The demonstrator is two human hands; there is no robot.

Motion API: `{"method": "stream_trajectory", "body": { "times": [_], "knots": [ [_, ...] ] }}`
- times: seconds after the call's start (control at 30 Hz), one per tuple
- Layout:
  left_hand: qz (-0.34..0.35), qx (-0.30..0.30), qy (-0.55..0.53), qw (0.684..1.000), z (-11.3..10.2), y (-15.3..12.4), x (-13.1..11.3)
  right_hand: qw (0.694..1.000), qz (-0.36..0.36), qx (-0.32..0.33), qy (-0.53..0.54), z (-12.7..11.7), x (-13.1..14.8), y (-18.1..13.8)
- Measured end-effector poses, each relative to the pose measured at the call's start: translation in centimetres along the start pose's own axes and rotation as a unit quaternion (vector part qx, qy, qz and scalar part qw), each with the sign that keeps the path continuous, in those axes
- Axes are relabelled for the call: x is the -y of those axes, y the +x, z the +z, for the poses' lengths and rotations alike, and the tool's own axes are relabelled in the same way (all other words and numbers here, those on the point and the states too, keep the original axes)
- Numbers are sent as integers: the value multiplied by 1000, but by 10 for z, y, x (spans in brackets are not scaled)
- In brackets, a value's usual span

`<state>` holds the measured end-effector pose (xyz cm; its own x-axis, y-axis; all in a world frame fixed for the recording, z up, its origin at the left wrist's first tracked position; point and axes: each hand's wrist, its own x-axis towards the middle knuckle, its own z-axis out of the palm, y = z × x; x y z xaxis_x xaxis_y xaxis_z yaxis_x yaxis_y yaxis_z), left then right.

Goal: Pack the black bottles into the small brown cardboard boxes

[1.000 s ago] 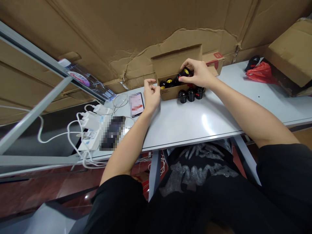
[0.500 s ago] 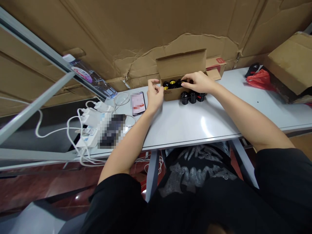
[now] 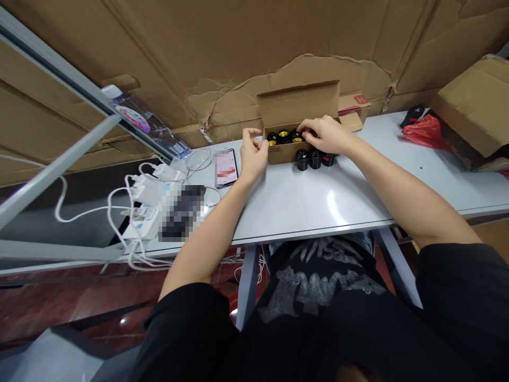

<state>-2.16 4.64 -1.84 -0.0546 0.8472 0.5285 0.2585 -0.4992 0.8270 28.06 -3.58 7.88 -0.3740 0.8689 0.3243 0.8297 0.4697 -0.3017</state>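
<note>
On the white worktop (image 3: 318, 204), the left hand (image 3: 253, 155) rests just beside an open cardboard box (image 3: 281, 155), its fingers (image 3: 248, 132) loosely curled and holding nothing. The right hand (image 3: 326, 135) reaches over the box, fingers (image 3: 304, 125) curled down onto black lamp sockets (image 3: 283, 137) inside; whether they grip one is impossible to tell. Three more sockets (image 3: 315, 159) stand upright just beside the box. Farther left lies a phone (image 3: 225, 167); a cardboard sheet (image 3: 238, 58) rises behind.
</note>
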Motion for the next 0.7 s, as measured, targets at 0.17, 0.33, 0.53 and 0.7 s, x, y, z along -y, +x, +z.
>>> {"method": "stream_trajectory", "body": {
  "times": [0.17,0.33,0.53,0.7],
  "knots": [
    [21,-15,36,999,-2,3,0,991,-93,-23,-95,-6,13,-6],
    [62,-27,48,997,-4,3,-6,963,-193,8,-189,1,47,-14],
    [126,-12,58,990,-7,-4,-25,942,-221,36,-251,6,72,-21],
    [123,-37,75,989,-8,-6,-37,953,-106,8,-285,-3,90,-30]
  ]
}}
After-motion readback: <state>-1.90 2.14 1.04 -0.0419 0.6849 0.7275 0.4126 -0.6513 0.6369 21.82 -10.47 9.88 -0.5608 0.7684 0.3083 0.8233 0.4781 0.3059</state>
